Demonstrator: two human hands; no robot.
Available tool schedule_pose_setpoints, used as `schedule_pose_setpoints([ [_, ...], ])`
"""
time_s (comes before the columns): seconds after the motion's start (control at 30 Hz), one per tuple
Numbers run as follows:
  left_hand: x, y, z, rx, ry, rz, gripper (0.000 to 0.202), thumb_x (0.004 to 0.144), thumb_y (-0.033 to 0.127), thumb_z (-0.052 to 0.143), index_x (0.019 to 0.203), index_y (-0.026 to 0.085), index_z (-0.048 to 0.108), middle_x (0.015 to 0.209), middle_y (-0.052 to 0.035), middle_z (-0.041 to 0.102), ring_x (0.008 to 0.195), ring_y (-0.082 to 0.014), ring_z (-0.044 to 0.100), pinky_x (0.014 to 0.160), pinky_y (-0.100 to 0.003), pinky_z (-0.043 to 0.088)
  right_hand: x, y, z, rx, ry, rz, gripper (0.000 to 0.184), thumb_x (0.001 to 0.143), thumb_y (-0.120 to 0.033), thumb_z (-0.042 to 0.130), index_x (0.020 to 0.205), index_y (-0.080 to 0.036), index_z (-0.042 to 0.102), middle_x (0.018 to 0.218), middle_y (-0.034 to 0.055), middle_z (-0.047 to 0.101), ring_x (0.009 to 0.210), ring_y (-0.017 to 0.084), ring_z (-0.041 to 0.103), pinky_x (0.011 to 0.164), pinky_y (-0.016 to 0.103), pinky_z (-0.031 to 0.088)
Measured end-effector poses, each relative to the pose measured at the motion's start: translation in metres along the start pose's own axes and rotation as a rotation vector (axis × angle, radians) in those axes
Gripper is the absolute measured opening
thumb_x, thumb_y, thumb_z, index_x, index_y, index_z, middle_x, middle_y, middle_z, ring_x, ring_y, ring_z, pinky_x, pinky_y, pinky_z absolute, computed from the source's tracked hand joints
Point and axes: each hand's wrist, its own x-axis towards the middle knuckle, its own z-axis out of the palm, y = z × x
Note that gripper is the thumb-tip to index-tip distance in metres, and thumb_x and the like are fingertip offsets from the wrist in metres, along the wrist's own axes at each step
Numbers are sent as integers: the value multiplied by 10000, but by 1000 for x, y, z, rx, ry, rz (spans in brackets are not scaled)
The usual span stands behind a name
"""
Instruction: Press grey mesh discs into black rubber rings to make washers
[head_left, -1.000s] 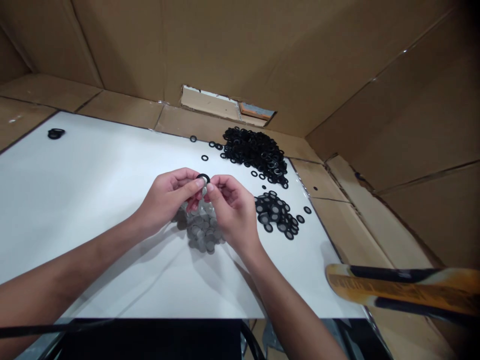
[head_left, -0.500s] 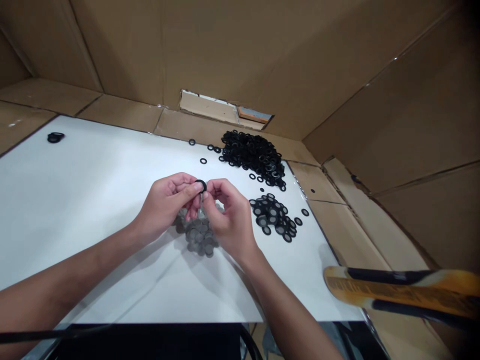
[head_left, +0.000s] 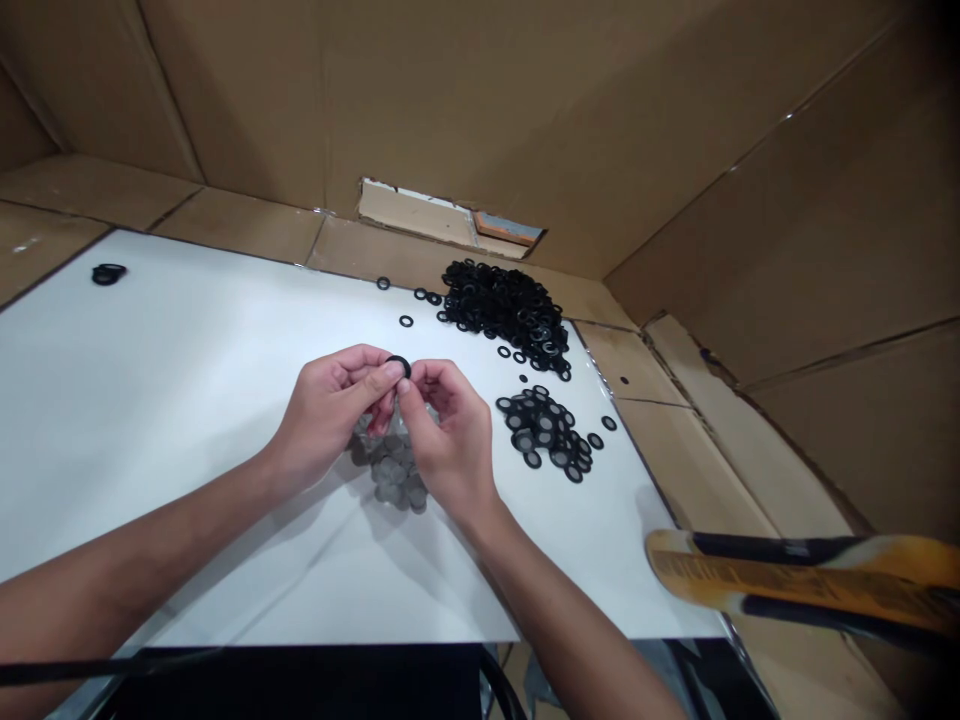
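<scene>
A black rubber ring [head_left: 403, 361] is pinched between the thumb and fingers of my left hand [head_left: 319, 410], above the white table [head_left: 202, 370]. My right hand [head_left: 454, 435] is closed, its thumb and fingertips on the ring's right edge. Whether a disc sits inside the ring is hidden by the fingers. Below and partly behind my hands lies a pile of small grey discs [head_left: 397, 480]. To the right is a heap of black rings with grey centres [head_left: 546, 432].
A big heap of black rings [head_left: 506, 310] lies at the far right, with a few loose rings [head_left: 406, 321] beside it. More black rings [head_left: 109, 274] sit at the far left. Cardboard walls [head_left: 465, 100] surround the table. A yellow-and-black object [head_left: 795, 580] juts in at right.
My right hand has shifted slightly left, and its thumb now presses against the ring's edge. The ring has tilted a little; the piles look the same.
</scene>
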Motion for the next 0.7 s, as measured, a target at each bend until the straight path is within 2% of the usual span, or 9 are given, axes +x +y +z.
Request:
schedule_pose_setpoints([
  [0.23,0,-2,-3,8,-35,3,195,812,325,772,835,152,684,615,17,622,513,-96,536,507,-218,446,3,-2,1,164,5,77,121,890,-211,560,792,-226,491,627,-51,605,543,131,623,591,280,508],
  [0.37,7,-1,-12,44,-172,-7,178,835,317,746,873,154,684,630,13,639,521,-103,556,508,-219,471,10,-6,-14,183,-129,154,112,823,-204,592,745,-210,513,617,-52,598,543,116,590,585,261,488],
  [0.47,11,5,-18,157,-306,-65,153,855,302,720,847,156,677,594,16,633,502,-101,553,482,-206,463,16,-9,-29,94,-270,244,74,766,-196,624,728,-185,561,653,-32,611,609,113,580,586,236,437],
  [0.57,13,11,-21,278,-398,-116,167,878,299,691,801,153,673,585,5,643,511,-102,574,479,-193,465,19,-10,-41,24,-400,300,42,768,-198,630,759,-176,595,680,-14,620,656,130,578,604,247,417],
  [0.63,13,12,-21,295,-408,-112,156,869,292,702,797,155,679,609,-1,664,527,-107,595,494,-196,486,20,-10,-45,15,-433,304,55,793,-222,635,782,-177,605,690,-11,619,662,134,572,607,251,412],
  [0.7,13,11,-21,283,-365,-67,138,856,283,717,814,155,691,637,-7,684,548,-114,616,520,-204,516,22,-11,-45,48,-407,293,82,814,-253,644,815,-174,619,699,-10,622,667,129,569,618,249,419],
])
